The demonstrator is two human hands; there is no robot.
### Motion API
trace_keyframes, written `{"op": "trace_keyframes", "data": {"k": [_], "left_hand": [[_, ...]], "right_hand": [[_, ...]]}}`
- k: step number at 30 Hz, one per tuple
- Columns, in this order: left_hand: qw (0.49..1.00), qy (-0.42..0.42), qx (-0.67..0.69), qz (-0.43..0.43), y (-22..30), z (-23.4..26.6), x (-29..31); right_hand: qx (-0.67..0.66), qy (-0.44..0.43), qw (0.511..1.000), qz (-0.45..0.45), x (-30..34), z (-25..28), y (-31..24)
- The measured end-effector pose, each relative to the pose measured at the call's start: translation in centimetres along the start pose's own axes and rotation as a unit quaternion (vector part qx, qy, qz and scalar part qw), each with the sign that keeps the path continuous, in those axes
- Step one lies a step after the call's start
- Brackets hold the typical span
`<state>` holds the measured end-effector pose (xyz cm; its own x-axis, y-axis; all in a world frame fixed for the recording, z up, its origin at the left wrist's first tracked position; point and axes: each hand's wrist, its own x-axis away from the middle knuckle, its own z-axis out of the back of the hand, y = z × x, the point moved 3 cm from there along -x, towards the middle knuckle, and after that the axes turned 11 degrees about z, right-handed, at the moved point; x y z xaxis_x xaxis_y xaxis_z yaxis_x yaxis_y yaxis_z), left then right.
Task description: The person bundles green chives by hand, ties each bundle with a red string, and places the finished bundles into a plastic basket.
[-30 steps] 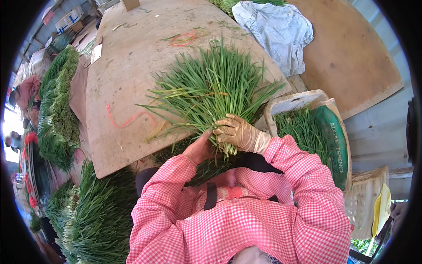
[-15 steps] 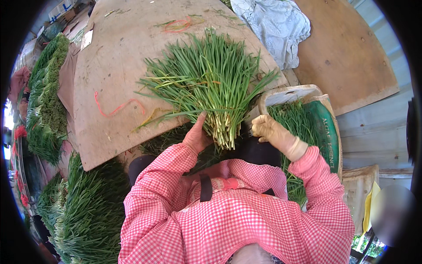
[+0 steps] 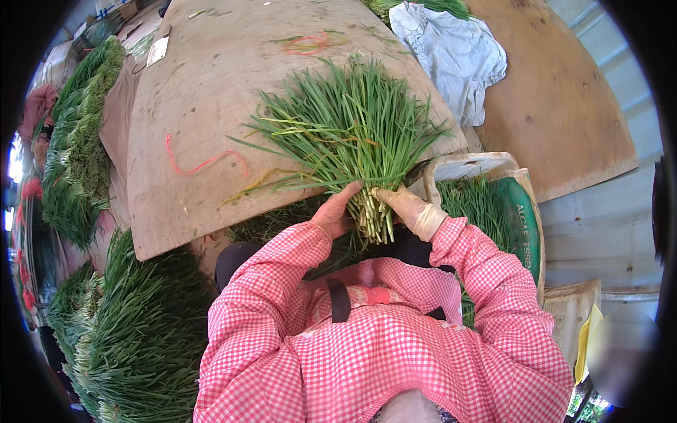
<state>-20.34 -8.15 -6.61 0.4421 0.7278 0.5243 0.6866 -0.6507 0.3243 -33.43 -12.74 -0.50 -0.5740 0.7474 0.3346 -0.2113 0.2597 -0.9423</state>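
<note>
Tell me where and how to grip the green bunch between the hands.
Probably best by the pale stems, from the near side, clasped left and right: there the green bunch narrows and juts past the edge of the board, while its leaves fan wide.

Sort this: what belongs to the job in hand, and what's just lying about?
In the job:
chive-like bundle, held in left hand and gloved right hand
wooden tabletop under its leaves
probably similar greens in the crate

Apparently lying about:
pale patterned cloth
white card by the tabletop's left edge
yellow sheet, lower right
</note>
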Motion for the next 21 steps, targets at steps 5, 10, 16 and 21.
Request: {"op": "trace_keyframes", "data": {"k": [5,10,16,21], "left_hand": [[0.997,-0.081,0.004,0.008,-1.0,-0.1,0.3],[0.986,-0.150,-0.062,0.026,-0.7,-0.2,1.4],[0.988,-0.153,0.008,-0.033,0.4,1.4,1.6],[0.988,-0.138,0.061,0.033,-1.0,1.2,2.1]], "right_hand": [[0.010,-0.061,0.998,0.013,1.1,0.2,0.3],[-0.236,-0.056,0.970,-0.019,1.6,0.1,1.5],[-0.334,-0.100,0.934,-0.079,3.3,-1.3,0.9],[-0.339,-0.135,0.925,-0.102,5.7,-3.6,1.9]]}}
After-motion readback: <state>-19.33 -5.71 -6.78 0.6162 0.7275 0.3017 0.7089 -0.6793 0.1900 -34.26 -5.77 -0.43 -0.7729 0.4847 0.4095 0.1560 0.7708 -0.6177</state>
